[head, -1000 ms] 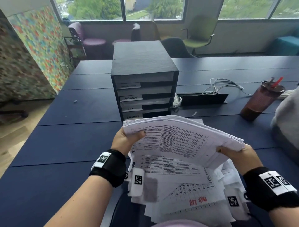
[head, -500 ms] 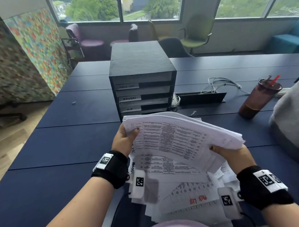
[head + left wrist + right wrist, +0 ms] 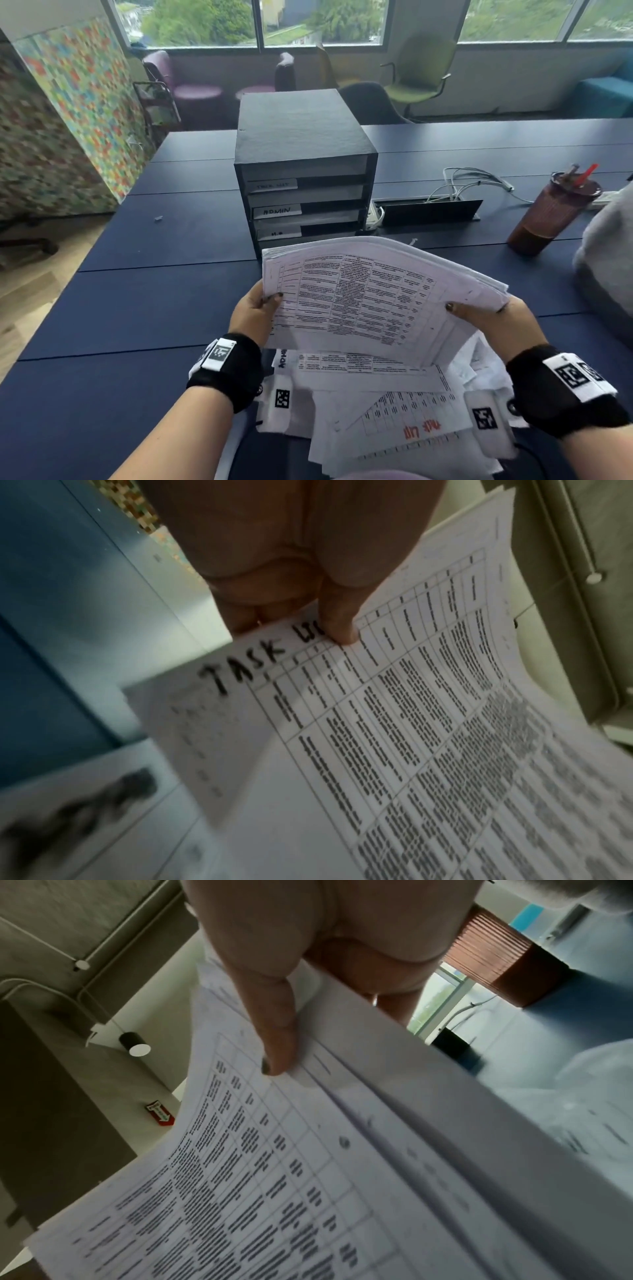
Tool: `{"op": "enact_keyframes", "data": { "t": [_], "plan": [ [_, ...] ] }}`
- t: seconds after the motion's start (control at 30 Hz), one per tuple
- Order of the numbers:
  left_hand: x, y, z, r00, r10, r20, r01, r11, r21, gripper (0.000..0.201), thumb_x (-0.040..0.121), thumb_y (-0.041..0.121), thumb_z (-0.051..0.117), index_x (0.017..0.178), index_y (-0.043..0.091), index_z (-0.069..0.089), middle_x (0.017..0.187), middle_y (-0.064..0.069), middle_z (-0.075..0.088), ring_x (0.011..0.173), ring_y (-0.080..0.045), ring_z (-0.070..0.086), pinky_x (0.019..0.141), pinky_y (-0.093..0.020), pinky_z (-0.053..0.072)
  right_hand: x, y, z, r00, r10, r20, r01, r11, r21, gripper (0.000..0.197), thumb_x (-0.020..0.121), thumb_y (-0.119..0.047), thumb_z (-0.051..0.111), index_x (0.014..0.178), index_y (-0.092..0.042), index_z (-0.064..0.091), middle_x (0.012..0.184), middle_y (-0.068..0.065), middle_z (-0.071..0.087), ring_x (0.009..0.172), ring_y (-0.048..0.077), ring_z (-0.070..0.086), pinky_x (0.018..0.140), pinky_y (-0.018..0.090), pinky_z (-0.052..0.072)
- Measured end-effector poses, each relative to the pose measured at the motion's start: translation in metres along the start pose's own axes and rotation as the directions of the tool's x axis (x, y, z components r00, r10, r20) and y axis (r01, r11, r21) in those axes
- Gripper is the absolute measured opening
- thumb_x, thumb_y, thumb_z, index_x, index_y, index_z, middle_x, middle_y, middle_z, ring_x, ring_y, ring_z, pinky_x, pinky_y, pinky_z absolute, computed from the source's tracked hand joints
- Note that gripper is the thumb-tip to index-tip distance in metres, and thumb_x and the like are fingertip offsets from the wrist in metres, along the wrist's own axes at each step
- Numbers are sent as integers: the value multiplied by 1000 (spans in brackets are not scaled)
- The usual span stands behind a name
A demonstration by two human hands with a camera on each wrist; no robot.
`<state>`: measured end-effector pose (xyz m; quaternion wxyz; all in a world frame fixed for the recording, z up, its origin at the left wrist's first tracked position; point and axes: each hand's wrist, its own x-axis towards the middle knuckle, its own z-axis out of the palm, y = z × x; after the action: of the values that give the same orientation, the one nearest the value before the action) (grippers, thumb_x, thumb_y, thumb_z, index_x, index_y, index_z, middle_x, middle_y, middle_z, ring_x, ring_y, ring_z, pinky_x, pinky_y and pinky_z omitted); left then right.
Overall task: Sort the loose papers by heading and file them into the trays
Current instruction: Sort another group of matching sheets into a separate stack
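Observation:
I hold a thick stack of printed papers [image 3: 373, 294] tilted up in front of me, just short of the black tray unit [image 3: 301, 164]. My left hand [image 3: 255, 315] grips the stack's left edge, thumb on top. My right hand [image 3: 486, 317] grips the right edge the same way. The top sheet [image 3: 394, 723] is a printed table with "TASK" handwritten at its head, partly under my left thumb [image 3: 337, 620]. In the right wrist view my right thumb [image 3: 274, 1031] presses the same sheet [image 3: 274, 1177]. The unit's stacked trays carry white labels, one reading "ADMIN" [image 3: 277, 211]. The stack hides the lowest tray.
More loose sheets [image 3: 394, 411] lie spread on the dark blue table [image 3: 137, 308] under my wrists. A brown tumbler [image 3: 551, 212] with a straw stands at the right, beside a cable box [image 3: 428, 210] and white cables. A grey-sleeved person [image 3: 609, 260] is at the right edge.
The stack and both hands have risen slightly and moved a little toward the tray unit, covering its bottom tray. Both grips are unchanged.

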<state>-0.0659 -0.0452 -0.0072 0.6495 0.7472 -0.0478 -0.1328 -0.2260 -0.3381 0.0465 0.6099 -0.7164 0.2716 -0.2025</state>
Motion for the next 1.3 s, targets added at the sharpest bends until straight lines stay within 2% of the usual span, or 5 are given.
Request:
{"op": "enact_keyframes", "data": {
  "t": [0.4, 0.53, 0.77, 1.13, 1.3],
  "plan": [
    [25, 77, -29, 961, 199, 192, -230, 961, 156, 32, 89, -5, 54, 94, 25, 64, 75, 19, 71, 70, 5, 62, 73, -12, 48, 26, -32, 1, 896, -70, 439, 295, 833, -468, 26, 76, -34, 74, 99, -44, 65, 87, -10, 73, 79, 12, 68, 77, 32, 54],
    [35, 87, -34, 961, 224, 163, -249, 956, 152, 12, 85, 9, 68, 90, 20, 67, 88, -16, 70, 74, -20, 62, 76, -35, 51, 27, -17, 13, 888, 17, 459, 55, 988, -142, 64, 45, -61, 84, 96, -24, 72, 91, 8, 74, 76, 21, 69, 72, 32, 56],
    [60, 66, -51, 1000, 5, -27, -2, 993, 121, 32, 72, 23, 81, 101, 22, 65, 86, -2, 67, 65, -11, 60, 67, -29, 47, 34, 13, 27, 854, 238, 463, -319, 942, 106, 91, 19, -40, 95, 98, -4, 70, 95, 21, 71, 73, 28, 69, 66, 37, 59],
    [52, 56, -31, 957, -129, 262, 197, 946, -256, 47, 80, 29, 65, 121, 9, 59, 104, -10, 70, 79, -21, 68, 73, -32, 57, 43, 21, 68, 829, 368, 422, -514, 800, 311, 61, 59, -18, 81, 114, 1, 61, 105, 19, 68, 77, 25, 70, 71, 37, 60],
    [51, 62, -30, 953, -130, 273, 209, 935, -285, 41, 81, 22, 59, 118, 6, 59, 113, -15, 68, 96, -31, 65, 91, -45, 49, 50, 17, 84, 843, 351, 407, -492, 809, 321, 78, 40, -26, 93, 109, -4, 64, 98, 12, 72, 76, 20, 70, 66, 31, 59]
  ]
}}
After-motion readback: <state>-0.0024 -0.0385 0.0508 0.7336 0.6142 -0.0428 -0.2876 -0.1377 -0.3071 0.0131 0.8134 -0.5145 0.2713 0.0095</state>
